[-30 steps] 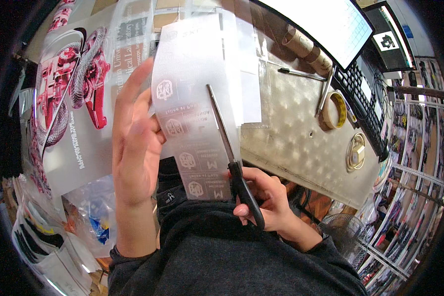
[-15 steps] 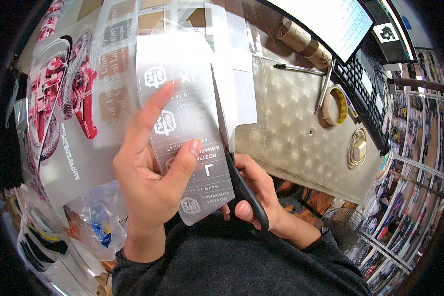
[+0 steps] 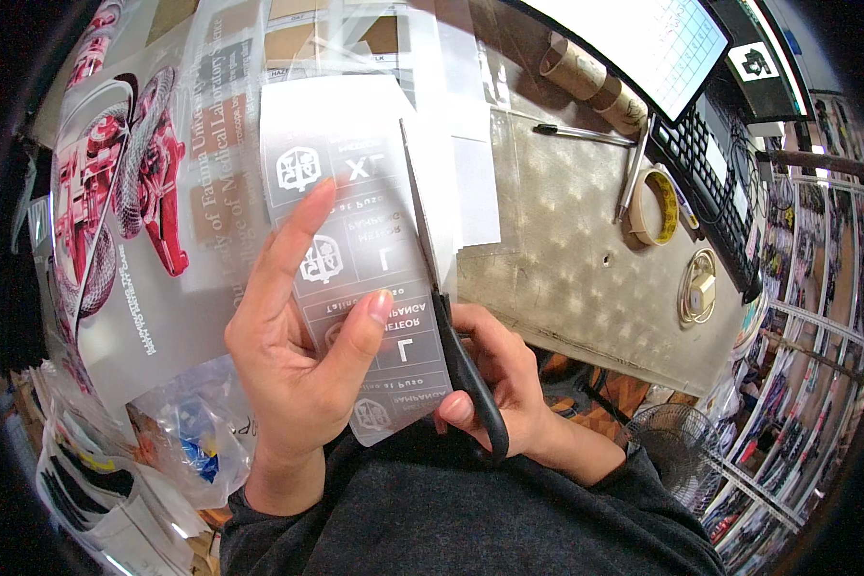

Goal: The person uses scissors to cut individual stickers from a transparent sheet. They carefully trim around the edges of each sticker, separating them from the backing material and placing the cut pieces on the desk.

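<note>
Scissors [image 3: 440,298] aim away from the body, leaning left; the strip [image 3: 370,254] runs lengthwise likewise! Left hand [image 3: 302,355], half open, pinches it; right hand [image 3: 504,379] curls round the handles.

In front of the seated person's body, the left hand [image 3: 298,355] has a printed strip [image 3: 355,259] lying across it. The right hand [image 3: 499,384] holds scissors [image 3: 466,379], the blades along the strip's right edge, pointing away from the body. To the left, as I see it, spreads a large printed sheet [image 3: 173,317]; a bag [image 3: 202,442] sits left of the left wrist. On the table [image 3: 557,259], right of the hands, are a charger [image 3: 701,293], a tape roll [image 3: 664,216] beyond it, then a pen [image 3: 581,134] and cardboard tubes [image 3: 595,82]. A keyboard [image 3: 706,182] is further right, near a screen [image 3: 667,58]. A fan [image 3: 677,442] is right of the right forearm; shelves [image 3: 806,365] line the far right.
</note>
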`<state>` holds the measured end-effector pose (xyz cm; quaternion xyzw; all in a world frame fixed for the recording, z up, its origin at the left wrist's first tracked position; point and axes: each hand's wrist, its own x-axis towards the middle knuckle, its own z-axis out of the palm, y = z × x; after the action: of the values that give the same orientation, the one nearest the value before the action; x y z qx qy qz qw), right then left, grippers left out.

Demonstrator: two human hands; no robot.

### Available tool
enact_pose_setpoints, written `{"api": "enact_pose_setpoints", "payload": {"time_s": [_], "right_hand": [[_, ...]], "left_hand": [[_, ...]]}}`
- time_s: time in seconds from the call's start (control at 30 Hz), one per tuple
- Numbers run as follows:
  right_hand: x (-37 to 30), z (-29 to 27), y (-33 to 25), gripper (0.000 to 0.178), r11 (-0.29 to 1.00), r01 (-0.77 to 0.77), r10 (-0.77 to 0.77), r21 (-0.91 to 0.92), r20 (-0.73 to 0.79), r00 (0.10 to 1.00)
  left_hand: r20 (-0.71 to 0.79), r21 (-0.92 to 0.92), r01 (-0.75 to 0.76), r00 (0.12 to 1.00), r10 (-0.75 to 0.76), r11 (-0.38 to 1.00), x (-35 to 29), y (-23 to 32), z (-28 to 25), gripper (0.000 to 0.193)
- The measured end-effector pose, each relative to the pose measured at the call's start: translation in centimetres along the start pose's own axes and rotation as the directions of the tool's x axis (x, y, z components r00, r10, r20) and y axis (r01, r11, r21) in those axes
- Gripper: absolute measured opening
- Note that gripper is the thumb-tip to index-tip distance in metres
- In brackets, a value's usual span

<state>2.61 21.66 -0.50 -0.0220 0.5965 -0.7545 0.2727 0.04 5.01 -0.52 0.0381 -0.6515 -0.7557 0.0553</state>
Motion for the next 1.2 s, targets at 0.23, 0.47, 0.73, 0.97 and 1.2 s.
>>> {"api": "enact_pose_setpoints", "payload": {"time_s": [0.23, 0.47, 0.73, 0.97, 1.2], "right_hand": [[-0.3, 0.2, 0.1, 0.058, 1.0, -0.011, 0.011, 0.011, -0.011, 1.0], [-0.3, 0.5, 0.0, 0.056, 1.0, -0.005, 0.006, 0.019, -0.017, 1.0], [-0.4, 0.5, 0.0, 0.057, 0.999, -0.034, 0.034, 0.002, -0.015, 0.999], [-0.5, 1.0, 0.1, 0.054, 0.998, -0.042, 0.045, 0.049, -0.062, 0.997], [0.0, 0.9, -0.1, 0.055, 0.996, -0.045, 0.053, 0.083, -0.092, 0.994]], "left_hand": [[0.003, 0.024, -0.038, 0.999, 0.038, 0.999, -0.1, -0.4, -0.1, 0.055], [-0.003, -0.021, 0.012, 1.0, -0.012, 1.0, -0.3, -0.4, -0.1, 0.055], [0.018, 0.046, -0.021, 1.0, 0.02, 0.999, -0.2, -0.7, -0.5, 0.057], [0.0, -0.038, 0.081, 0.997, -0.081, 0.996, -0.5, -0.4, -0.4, 0.056], [0.008, -0.034, 0.081, 0.997, -0.081, 0.996, -1.3, -0.6, -0.3, 0.057]]}}
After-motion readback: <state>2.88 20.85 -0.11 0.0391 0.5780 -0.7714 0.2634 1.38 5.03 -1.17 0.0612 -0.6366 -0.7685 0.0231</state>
